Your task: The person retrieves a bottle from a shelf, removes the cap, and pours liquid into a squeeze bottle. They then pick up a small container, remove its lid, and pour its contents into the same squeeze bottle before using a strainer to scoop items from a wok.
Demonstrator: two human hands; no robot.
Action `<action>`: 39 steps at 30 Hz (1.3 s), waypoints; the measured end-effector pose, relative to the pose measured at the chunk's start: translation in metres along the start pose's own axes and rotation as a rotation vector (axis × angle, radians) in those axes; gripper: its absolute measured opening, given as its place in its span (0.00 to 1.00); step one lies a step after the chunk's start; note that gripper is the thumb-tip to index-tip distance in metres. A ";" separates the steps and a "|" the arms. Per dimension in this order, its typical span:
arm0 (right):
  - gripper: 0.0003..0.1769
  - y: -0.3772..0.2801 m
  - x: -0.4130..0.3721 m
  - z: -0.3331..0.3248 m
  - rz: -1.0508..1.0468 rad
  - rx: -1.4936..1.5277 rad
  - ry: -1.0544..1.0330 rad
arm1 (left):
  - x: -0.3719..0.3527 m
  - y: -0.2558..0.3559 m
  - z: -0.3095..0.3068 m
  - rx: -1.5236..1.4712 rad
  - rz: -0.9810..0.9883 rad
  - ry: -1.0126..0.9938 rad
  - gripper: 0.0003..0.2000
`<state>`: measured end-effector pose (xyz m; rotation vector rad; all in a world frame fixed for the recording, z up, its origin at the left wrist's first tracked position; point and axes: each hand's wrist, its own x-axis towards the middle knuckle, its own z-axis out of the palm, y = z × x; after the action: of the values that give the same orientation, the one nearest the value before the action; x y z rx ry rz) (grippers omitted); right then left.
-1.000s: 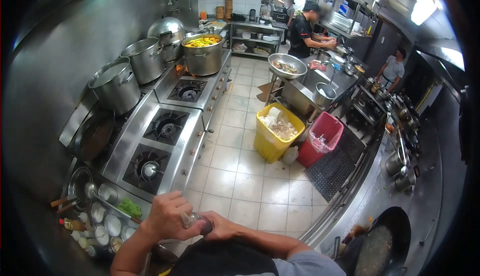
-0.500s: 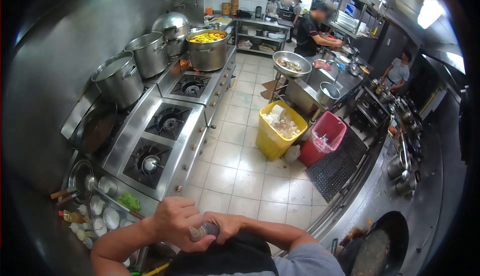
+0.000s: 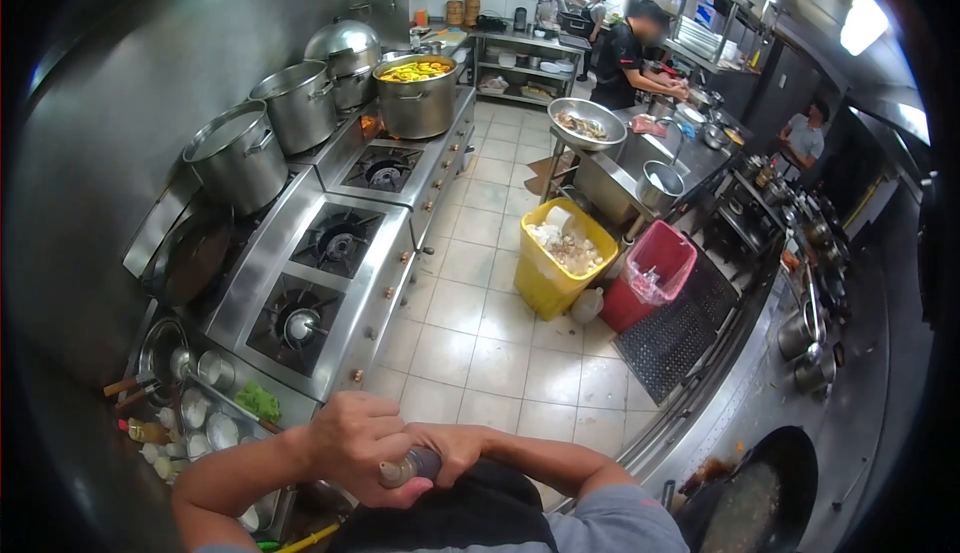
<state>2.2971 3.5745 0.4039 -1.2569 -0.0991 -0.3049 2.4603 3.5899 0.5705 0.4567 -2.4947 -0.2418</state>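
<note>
Close to my body, at the bottom centre, a small bottle (image 3: 412,465) with dark contents and a pale tip is held between both hands. The hand on the left side, my left hand (image 3: 362,448), has its fingers curled round the tip end. My right hand (image 3: 448,450) is wrapped round the other end, and its fingertips are partly hidden. Left of my hands lie green leaves (image 3: 258,402) beside white containers (image 3: 222,431) and several squeeze bottles (image 3: 160,450).
Stove burners (image 3: 300,327) and large pots (image 3: 238,158) line the left. A yellow bin (image 3: 540,288) and red bin (image 3: 655,271) stand on the floor. A wok (image 3: 765,493) is at lower right. Co-workers (image 3: 625,58) (image 3: 803,136) are farther back.
My hands and the bottle keep nearly the same place. The view has shifted slightly. The co-worker at the far right has changed arm position.
</note>
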 end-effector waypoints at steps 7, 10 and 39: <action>0.18 0.005 0.001 -0.003 -0.013 -0.023 -0.018 | 0.000 -0.005 0.002 -0.075 0.061 -0.005 0.25; 0.20 -0.002 0.005 0.001 -0.031 -0.048 0.009 | 0.002 -0.006 -0.003 -0.084 0.082 -0.040 0.24; 0.24 -0.006 0.077 0.032 0.170 -0.045 0.001 | -0.092 0.018 -0.040 0.142 -0.232 0.103 0.23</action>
<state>2.3717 3.5901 0.4379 -1.3002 0.0162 -0.1614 2.5495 3.6380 0.5608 0.7989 -2.3659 -0.1275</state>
